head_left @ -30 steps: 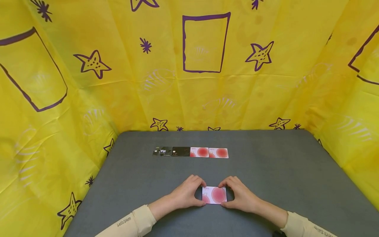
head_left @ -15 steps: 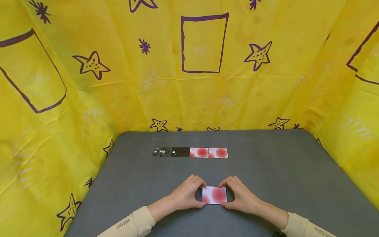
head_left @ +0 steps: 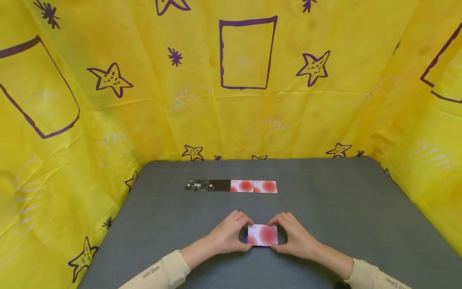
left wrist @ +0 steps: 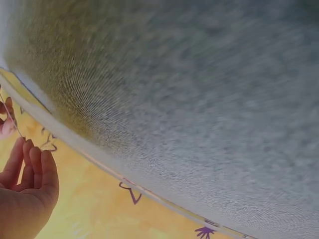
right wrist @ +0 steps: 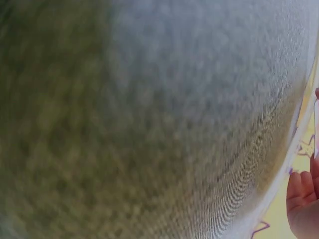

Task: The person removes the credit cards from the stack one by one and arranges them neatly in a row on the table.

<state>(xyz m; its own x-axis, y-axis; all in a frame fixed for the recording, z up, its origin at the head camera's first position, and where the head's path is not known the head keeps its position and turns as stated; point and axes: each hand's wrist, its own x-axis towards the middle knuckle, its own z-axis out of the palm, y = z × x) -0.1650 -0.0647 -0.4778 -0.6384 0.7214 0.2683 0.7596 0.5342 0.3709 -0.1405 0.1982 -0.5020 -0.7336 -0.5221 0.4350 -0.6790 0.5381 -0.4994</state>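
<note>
A white card with pink-red circles (head_left: 262, 235) is held near the front middle of the table, its printed side facing up. My left hand (head_left: 229, 233) pinches its left corners between thumb and fingers. On the opposite side, my right hand (head_left: 295, 235) pinches the right corners in the same way. A strip of blue shows along the card's lower edge. In the left wrist view the card appears as a thin line beyond the left hand (left wrist: 32, 189). At the right border of the right wrist view, part of the right hand (right wrist: 304, 204) shows.
Farther back lies a row of cards: a dark patterned Vip card (head_left: 197, 185), a black VIP card (head_left: 219, 185), and two white-and-red cards, one in the row's middle (head_left: 242, 186) and one at its right end (head_left: 265, 186). Yellow printed cloth (head_left: 180, 120) encloses the grey table (head_left: 325, 192).
Both hands and the card between them have shifted slightly away from the body. A blue strip now shows under the card's near edge. The row of cards lies as before.
</note>
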